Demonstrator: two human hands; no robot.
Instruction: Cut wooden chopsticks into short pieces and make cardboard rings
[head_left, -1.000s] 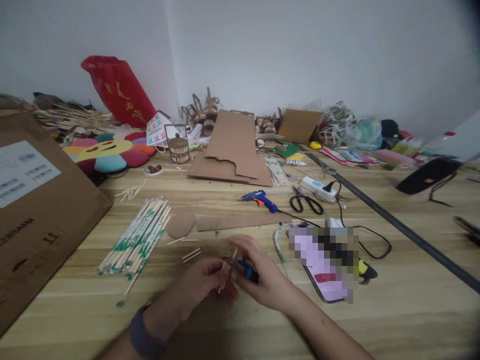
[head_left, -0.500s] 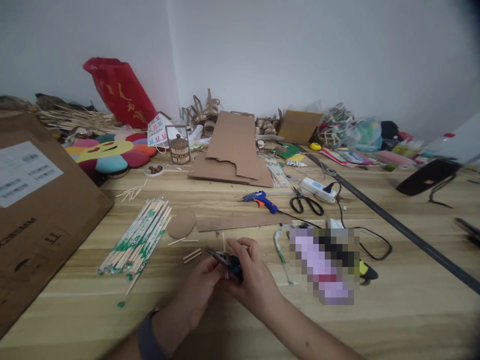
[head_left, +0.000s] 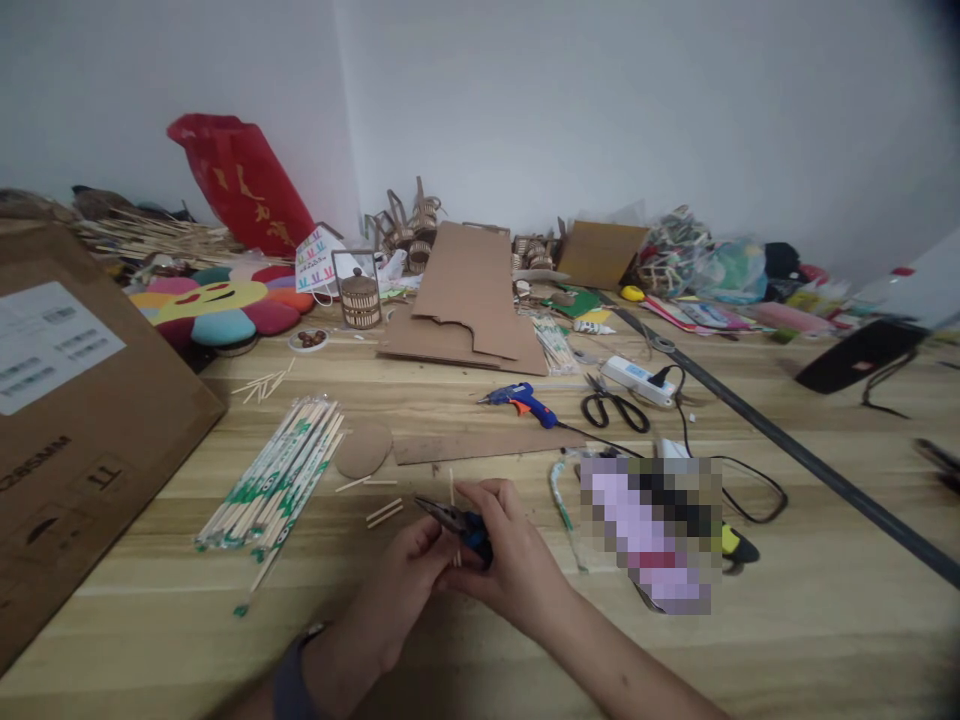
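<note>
My right hand [head_left: 517,550] is closed around a pair of pliers [head_left: 448,514] with dark jaws and blue handles, the jaws pointing up and left. A thin wooden stick [head_left: 451,484] stands upright behind the pliers, its lower part showing between my hands. My left hand [head_left: 401,585] is closed, thumb and fingers pinched on the stick just below the jaws. Short cut sticks [head_left: 385,513] lie on the table left of the pliers. Farther left is a bundle of wrapped disposable chopsticks [head_left: 277,475].
A cardboard disc [head_left: 364,450] and a cardboard strip [head_left: 487,446] lie beyond my hands. Behind them are a blue glue gun [head_left: 529,402], black-handled scissors [head_left: 615,408] and a power strip [head_left: 637,380]. A large carton [head_left: 90,430] stands left; a long dark bar [head_left: 787,450] crosses the right side.
The pliers and the stick have shifted very slightly right with my hands. A little more of the stick's lower part shows between my fingers.
</note>
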